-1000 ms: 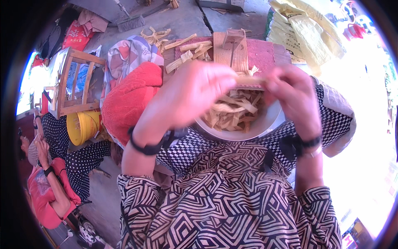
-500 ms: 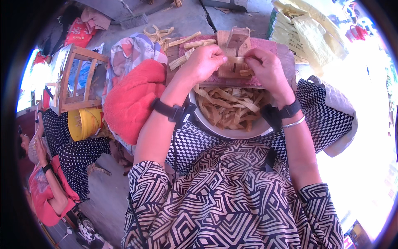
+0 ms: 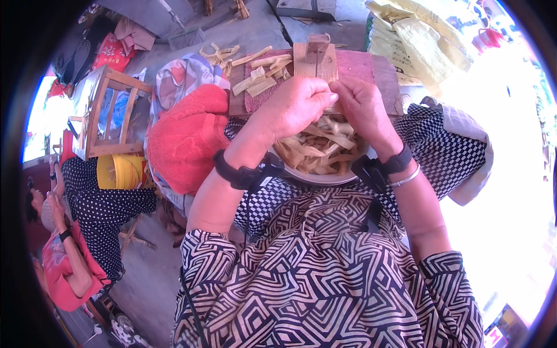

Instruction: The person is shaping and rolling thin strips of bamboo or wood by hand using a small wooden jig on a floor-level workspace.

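Close together over the near edge of the board, my left hand (image 3: 299,107) and my right hand (image 3: 364,109) are both closed in a pinch. Between the fingertips is a pale yellowish strip, mostly hidden by the fingers. Just beyond them a wooden block (image 3: 316,61) with an upright piece stands on the pink cloth (image 3: 357,62) that covers the wooden board (image 3: 387,78). Below my hands a bowl (image 3: 322,178) rests at my lap, heaped with similar limp tan strips (image 3: 319,152).
Short pale pieces (image 3: 261,81) lie at the board's left side, with longer stalks behind. A red cloth (image 3: 188,139), a wooden chair frame (image 3: 119,113) and a yellow bucket (image 3: 119,171) are to the left. Another person (image 3: 72,264) sits at far left. Yellowish sacks (image 3: 406,43) stand back right.
My hands have drawn nearer to each other and toward me, from the wooden block to above the bowl. The strip stretched between them earlier is now mostly covered by fingers.
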The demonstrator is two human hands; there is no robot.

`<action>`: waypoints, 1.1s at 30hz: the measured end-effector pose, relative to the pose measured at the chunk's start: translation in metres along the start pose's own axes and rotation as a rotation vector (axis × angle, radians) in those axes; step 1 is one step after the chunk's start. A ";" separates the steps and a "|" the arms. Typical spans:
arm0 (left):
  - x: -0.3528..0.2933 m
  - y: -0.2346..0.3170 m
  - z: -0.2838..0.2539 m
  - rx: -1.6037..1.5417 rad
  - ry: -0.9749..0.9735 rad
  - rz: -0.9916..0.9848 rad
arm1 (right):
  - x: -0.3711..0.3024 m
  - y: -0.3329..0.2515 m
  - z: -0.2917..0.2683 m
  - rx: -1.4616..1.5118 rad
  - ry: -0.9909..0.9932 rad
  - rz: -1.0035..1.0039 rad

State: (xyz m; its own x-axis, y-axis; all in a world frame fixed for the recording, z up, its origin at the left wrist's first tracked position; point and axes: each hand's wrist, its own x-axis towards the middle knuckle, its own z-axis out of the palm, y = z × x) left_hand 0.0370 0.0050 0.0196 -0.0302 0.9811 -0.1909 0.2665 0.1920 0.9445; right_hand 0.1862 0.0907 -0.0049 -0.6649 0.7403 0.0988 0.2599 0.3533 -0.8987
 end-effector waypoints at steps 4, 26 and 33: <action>0.004 -0.017 -0.012 0.174 -0.090 0.015 | -0.017 -0.025 -0.008 -0.145 -0.667 0.216; -0.055 0.059 0.043 -0.621 0.034 0.120 | -0.043 -0.089 -0.042 -0.429 0.276 -0.461; -0.020 -0.023 0.047 0.562 0.394 0.484 | -0.043 0.011 -0.017 0.073 -0.189 0.222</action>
State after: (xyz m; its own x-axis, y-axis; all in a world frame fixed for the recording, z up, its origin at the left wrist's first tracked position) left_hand 0.0769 -0.0199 -0.0106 -0.0952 0.9086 0.4066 0.7737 -0.1895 0.6045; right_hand 0.2296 0.0724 -0.0121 -0.7179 0.6729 -0.1785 0.3666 0.1475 -0.9186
